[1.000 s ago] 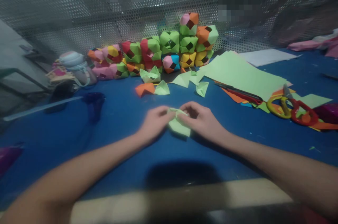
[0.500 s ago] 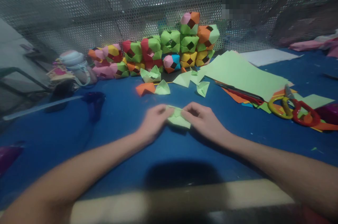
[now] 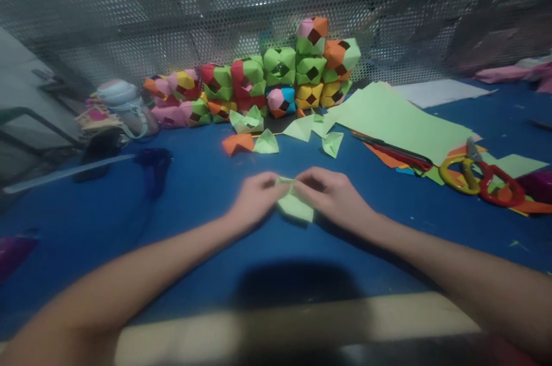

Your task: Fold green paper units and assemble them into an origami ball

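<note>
A small folded piece of light green paper (image 3: 296, 206) is pinched between both hands, just above the blue table. My left hand (image 3: 259, 196) grips its left side, thumb on top. My right hand (image 3: 328, 192) holds the upper right part, its thumb close to the left one. The fingertips behind the paper are hidden. Beyond the hands lie an orange folded piece (image 3: 238, 144) and a light green one (image 3: 267, 142) side by side. Another light green folded piece (image 3: 332, 144) sits to their right.
Colourful paper cubes (image 3: 280, 66) stand stacked along the perforated metal panel (image 3: 207, 15). Right are green paper sheets (image 3: 409, 116), closed dark-and-red scissors (image 3: 394, 150) and yellow-and-red scissors (image 3: 461, 175). Left are a glue gun (image 3: 154, 168) with a glue stick and a pale bottle (image 3: 125, 101).
Both thumbs have come closer together on the paper. Its lower flap now hangs further down toward me. The things on the table are where they were.
</note>
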Available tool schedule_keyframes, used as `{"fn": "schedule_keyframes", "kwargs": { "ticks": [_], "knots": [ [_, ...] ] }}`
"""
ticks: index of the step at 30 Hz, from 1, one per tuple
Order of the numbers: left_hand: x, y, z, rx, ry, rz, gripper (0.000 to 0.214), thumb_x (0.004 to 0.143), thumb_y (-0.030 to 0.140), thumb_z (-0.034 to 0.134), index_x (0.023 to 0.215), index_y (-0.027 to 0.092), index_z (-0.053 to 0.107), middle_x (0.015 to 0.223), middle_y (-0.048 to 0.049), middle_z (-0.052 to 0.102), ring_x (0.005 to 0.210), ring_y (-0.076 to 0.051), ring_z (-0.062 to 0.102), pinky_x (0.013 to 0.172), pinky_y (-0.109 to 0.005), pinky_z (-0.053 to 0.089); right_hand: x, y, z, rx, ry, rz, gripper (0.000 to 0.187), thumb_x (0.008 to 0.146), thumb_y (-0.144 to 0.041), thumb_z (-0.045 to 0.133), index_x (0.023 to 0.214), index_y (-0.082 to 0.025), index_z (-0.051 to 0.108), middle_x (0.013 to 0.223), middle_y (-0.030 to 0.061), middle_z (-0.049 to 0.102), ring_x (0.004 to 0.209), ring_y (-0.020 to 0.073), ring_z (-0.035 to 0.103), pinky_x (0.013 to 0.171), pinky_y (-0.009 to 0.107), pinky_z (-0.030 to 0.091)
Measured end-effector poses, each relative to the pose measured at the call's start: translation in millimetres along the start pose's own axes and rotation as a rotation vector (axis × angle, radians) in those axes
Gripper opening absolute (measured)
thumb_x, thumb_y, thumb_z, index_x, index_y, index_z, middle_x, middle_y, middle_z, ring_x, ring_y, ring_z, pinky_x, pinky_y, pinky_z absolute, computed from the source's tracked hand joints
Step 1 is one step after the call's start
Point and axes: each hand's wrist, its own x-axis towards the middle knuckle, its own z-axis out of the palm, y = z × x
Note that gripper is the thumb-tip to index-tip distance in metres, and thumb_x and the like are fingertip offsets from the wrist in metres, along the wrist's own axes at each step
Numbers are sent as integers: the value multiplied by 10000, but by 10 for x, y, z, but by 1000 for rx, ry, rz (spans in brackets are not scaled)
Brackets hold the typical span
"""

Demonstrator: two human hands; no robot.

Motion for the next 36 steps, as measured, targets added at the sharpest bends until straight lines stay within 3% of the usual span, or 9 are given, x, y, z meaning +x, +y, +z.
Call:
{"fn": "schedule_keyframes", "kwargs": {
  "ticks": [12, 17, 24, 31, 36],
  "knots": [
    [-35, 40, 22, 157, -82, 69, 206, 749, 333, 596, 680, 143, 632, 647, 5, 563, 623, -112, 469, 561, -219, 353, -21, 20, 17, -13, 8, -217, 117, 868, -188, 528, 771, -171, 591, 749, 39, 605, 711, 141, 557, 643, 267, 438],
    [-62, 83, 30, 218, -123, 108, 183, 754, 283, 568, 659, 143, 638, 643, 7, 574, 635, -117, 477, 582, -224, 363, -25, 10, 20, 13, -12, -189, 84, 860, -180, 542, 798, -178, 598, 759, 33, 599, 708, 140, 554, 638, 270, 442],
    [-73, 78, 34, 242, -161, 127, 159, 742, 241, 550, 645, 145, 630, 636, 18, 555, 630, -111, 465, 582, -219, 350, -26, -10, 14, 27, -3, -263, 120, 858, -163, 535, 762, -168, 606, 729, 34, 605, 694, 136, 559, 637, 267, 440],
    [-42, 64, 29, 162, -109, 56, 237, 766, 346, 563, 684, 140, 647, 652, -1, 568, 635, -118, 476, 565, -220, 357, 6, -11, -19, 33, 0, -59, 105, 831, -206, 531, 794, -178, 625, 755, 23, 631, 692, 133, 567, 622, 254, 445],
    [-40, 87, 23, 122, -140, 39, 233, 758, 361, 585, 709, 142, 648, 657, 3, 556, 623, -112, 456, 551, -218, 341, 24, 3, -39, 39, -30, -14, 112, 825, -214, 528, 766, -188, 619, 759, 19, 648, 695, 137, 577, 625, 257, 452]
  ]
}}
